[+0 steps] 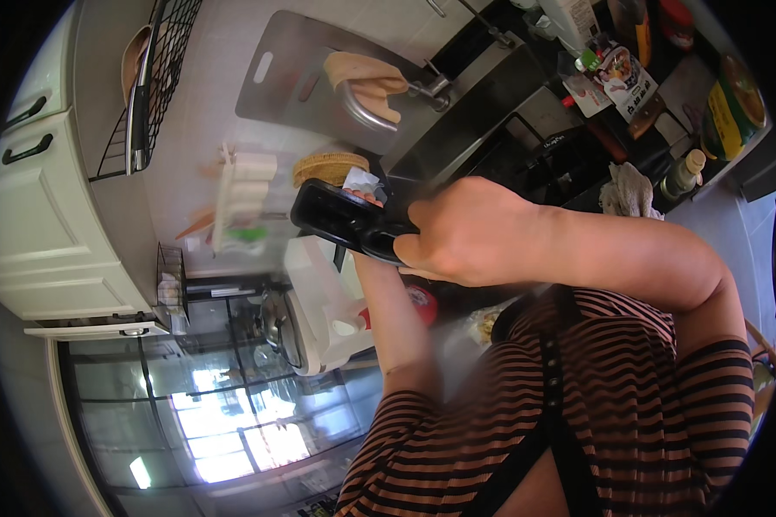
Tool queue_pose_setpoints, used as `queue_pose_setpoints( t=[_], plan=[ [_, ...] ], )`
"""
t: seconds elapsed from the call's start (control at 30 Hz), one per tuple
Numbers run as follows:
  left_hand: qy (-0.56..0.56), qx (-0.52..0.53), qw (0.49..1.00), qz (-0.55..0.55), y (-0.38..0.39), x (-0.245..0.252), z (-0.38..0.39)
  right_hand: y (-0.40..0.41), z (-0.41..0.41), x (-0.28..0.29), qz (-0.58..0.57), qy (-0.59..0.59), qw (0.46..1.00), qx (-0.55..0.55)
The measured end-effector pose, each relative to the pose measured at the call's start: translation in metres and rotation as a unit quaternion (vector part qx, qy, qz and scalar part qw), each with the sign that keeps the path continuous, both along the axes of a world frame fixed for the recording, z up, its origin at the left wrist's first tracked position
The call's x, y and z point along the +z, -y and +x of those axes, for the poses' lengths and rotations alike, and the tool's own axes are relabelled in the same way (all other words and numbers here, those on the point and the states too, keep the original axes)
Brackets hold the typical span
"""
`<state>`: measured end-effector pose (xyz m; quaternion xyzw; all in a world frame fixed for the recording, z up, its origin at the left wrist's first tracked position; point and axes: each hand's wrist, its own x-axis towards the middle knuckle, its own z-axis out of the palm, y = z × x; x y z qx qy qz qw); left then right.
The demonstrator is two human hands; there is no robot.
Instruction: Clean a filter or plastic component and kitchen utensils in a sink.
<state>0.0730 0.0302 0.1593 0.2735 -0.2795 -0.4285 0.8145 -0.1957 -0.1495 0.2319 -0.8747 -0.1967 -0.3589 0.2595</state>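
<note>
A glossy black object (336, 216) with a rectangular hollow and a rounded hollow is gripped at its near end by my right hand (472, 232). Its exact kind is unclear. Behind it, my left hand (365, 197) is mostly hidden, with only some fingers showing above the black rim. Crumpled white paper or film (362, 181) lies against those fingers; whether they hold it is unclear. My left forearm passes below the black object. A woven basket (330, 167) is just beyond the hands.
A metal board (278, 71) stands against the wall behind a pot lid draped with an orange cloth (368, 77). A black stove (524, 161), bottles, packets and a grey rag (627, 190) are at right. A white appliance (323, 304) stands left, below a wire rack (149, 97).
</note>
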Motion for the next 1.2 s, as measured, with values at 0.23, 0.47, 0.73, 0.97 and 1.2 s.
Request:
queue_pose_setpoints(
  t=[0.23, 0.47, 0.73, 0.97, 1.2],
  plan=[
    [-0.032, 0.074, 0.995, 0.052, -0.008, 0.001, -0.002, -0.022, -0.001, -0.001, 0.029, 0.017, 0.998, -0.059],
    [-0.034, 0.077, 0.996, 0.003, -0.005, 0.009, -0.025, -0.012, -0.004, -0.001, 0.037, 0.005, 0.999, -0.028],
    [0.0, 0.058, 0.998, 0.009, -0.008, 0.009, -0.023, -0.027, -0.002, -0.008, 0.035, 0.027, 0.997, -0.069],
    [0.038, 0.04, 0.998, 0.016, -0.015, 0.016, -0.02, -0.033, -0.009, -0.002, 0.038, 0.036, 0.994, -0.092],
    [0.075, 0.023, 0.997, 0.022, -0.013, 0.02, -0.011, -0.014, -0.009, 0.018, 0.076, -0.13, 0.989, 0.0]
  ],
)
